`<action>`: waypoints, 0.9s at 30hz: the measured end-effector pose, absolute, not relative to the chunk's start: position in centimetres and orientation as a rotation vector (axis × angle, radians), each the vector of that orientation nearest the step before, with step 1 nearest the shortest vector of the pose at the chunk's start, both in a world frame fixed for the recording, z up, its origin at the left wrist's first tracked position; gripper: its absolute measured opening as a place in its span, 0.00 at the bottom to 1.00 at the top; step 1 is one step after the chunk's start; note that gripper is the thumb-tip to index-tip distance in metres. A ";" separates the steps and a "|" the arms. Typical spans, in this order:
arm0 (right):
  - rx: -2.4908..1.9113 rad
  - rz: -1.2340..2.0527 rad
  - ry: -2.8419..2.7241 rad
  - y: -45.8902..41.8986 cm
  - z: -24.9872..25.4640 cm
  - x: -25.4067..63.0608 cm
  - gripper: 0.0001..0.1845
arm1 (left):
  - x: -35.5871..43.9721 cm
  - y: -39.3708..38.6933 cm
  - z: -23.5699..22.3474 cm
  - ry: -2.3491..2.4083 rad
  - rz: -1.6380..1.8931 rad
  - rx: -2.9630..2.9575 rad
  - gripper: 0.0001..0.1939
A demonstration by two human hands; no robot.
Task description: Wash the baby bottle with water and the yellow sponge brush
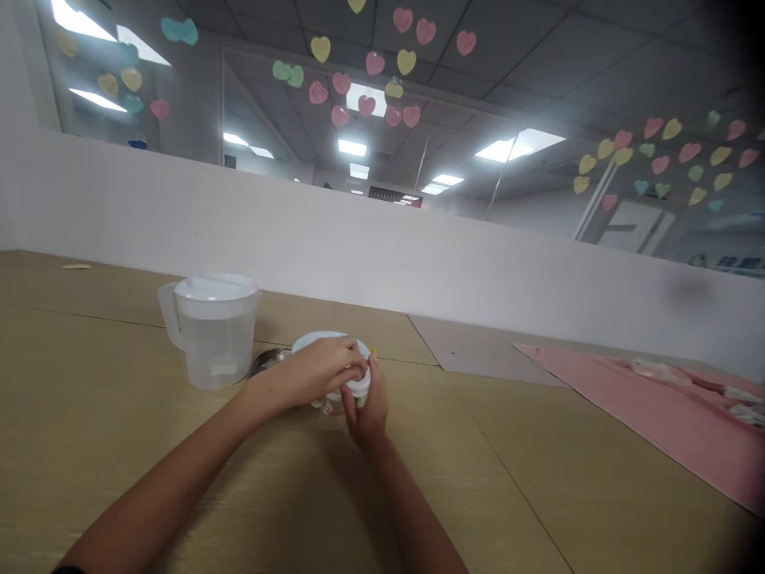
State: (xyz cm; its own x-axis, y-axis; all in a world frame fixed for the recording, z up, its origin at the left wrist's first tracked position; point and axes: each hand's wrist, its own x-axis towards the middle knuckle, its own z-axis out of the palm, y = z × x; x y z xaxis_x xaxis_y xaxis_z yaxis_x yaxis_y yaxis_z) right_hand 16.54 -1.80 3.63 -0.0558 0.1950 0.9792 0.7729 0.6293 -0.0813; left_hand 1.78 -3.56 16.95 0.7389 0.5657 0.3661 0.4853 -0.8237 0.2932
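Observation:
In the head view, a small clear jar (333,410) with red print stands on the table, topped by a white lid (360,388). My left hand (328,365) reaches over from the left, its fingers curled down on the lid. Around the right side of the jar, close below the lid, my right hand (370,406) is closed. Both hands cover much of the jar, and its contents are hard to make out. Just behind my left hand shows a round white rim (326,336), mostly hidden. Something small and yellow (374,351) peeks out past my right fingertips.
A lidded translucent pitcher (216,339) stands to the left. Between it and my left wrist is a shiny metal bowl (268,360), partly covered. A pink cloth (621,406) with crumpled items lies at the right. Behind the wooden table (287,510) runs a white wall (358,247).

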 end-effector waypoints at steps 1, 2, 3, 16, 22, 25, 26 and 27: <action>-0.818 -0.565 -1.595 -1.8 3.6 16.5 0.31 | 1.6 -3.1 17.0 0.802 0.674 2.731 0.15; -0.807 -0.562 -1.596 -1.8 3.5 16.5 0.31 | 1.3 -2.5 17.0 0.749 0.680 2.691 0.14; -0.793 -0.560 -1.592 -1.7 3.4 16.5 0.30 | 1.0 -1.9 16.9 0.693 0.685 2.639 0.14; -0.767 -0.652 -1.577 -1.6 3.7 16.6 0.28 | 0.5 1.9 14.8 0.500 0.693 2.215 0.14; -0.858 -0.756 -1.567 0.5 3.3 17.5 0.27 | 2.1 -1.2 15.6 0.883 0.607 2.996 0.12; -0.863 -0.773 -1.539 0.7 3.2 17.8 0.26 | 3.2 -2.4 15.2 0.927 0.489 3.216 0.10; -0.862 -0.765 -1.531 0.6 3.2 17.9 0.26 | 3.4 -2.7 15.1 0.930 0.491 3.245 0.10; -0.860 -0.751 -1.531 0.4 3.3 17.9 0.25 | 3.5 -3.0 15.0 0.933 0.501 3.264 0.10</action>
State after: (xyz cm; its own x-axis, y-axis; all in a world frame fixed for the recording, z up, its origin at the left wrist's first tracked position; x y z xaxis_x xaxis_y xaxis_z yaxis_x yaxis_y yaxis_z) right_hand 17.89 0.44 3.25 -0.0627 0.1099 0.9920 0.8518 0.5239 -0.0042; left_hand 3.48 -2.99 15.01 0.8137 0.4645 0.3495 0.5480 -0.8136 -0.1943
